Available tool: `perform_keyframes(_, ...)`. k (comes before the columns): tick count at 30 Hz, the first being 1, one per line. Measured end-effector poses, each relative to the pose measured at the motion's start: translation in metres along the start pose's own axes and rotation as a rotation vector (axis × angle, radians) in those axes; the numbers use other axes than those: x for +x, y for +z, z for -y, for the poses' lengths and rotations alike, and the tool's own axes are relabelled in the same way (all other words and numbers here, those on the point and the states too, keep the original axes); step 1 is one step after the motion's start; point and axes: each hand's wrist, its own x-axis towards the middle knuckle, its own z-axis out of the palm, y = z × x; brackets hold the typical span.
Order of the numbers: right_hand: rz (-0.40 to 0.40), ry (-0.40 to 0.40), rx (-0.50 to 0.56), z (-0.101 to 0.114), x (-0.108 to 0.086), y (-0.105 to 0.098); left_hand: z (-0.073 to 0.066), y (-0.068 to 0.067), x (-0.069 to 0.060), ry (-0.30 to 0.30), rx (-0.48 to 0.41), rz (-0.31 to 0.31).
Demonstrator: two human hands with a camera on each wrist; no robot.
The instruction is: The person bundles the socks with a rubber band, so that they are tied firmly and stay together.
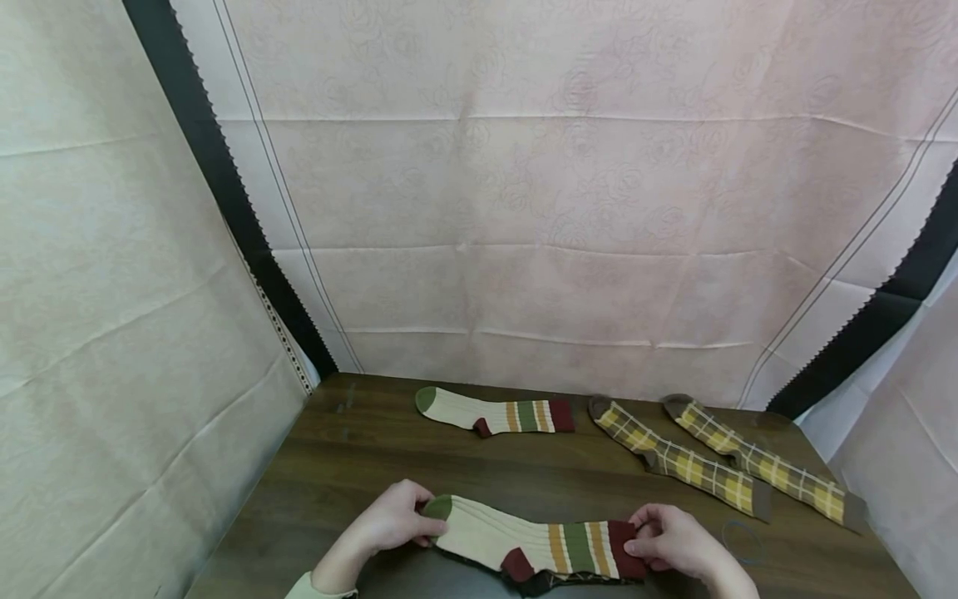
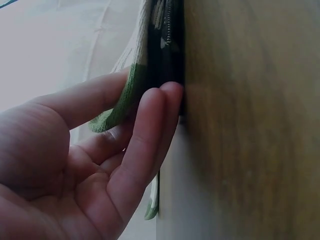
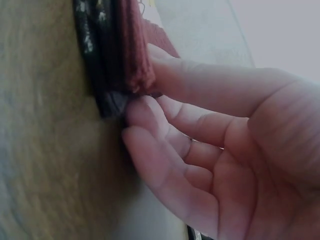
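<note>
A cream sock [image 1: 497, 528] with a green toe, burgundy heel and cuff, and mustard and green stripes lies lengthwise between the hands at the table's near side. My left hand [image 1: 400, 516] pinches its toe; in the left wrist view the thumb presses the green knit [image 2: 131, 92] from one side, fingers on the other. At the opposite end my right hand [image 1: 669, 541] pinches the burgundy cuff [image 3: 134, 55]. Beneath this sock are dark patterned socks [image 1: 539, 582], mostly hidden; how many cannot be told. Fingertips of both hands reach close to that dark layer.
A matching cream sock [image 1: 486, 413] lies flat near the table's back edge. Two yellow plaid socks [image 1: 681, 457] [image 1: 771, 470] lie slanted at the right. A thin bluish loop [image 1: 743, 541] is beside the right hand. Pale cloth walls [image 1: 539, 208] surround the brown wooden table [image 1: 337, 466].
</note>
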Motion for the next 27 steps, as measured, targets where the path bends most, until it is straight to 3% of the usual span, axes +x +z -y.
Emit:
perform_keyframes(15,-0.05,-0.118,-0.101,0.0024,0.0033,0.0055,-0.002,-0.0035,-0.0034,-0.007,0.04,-0.01)
perform_keyframes(27,-0.088,-0.101,-0.121,0.0042,0.0092,0.0103,-0.0041,-0.0079,-0.0045,-0.013,0.028,-0.024)
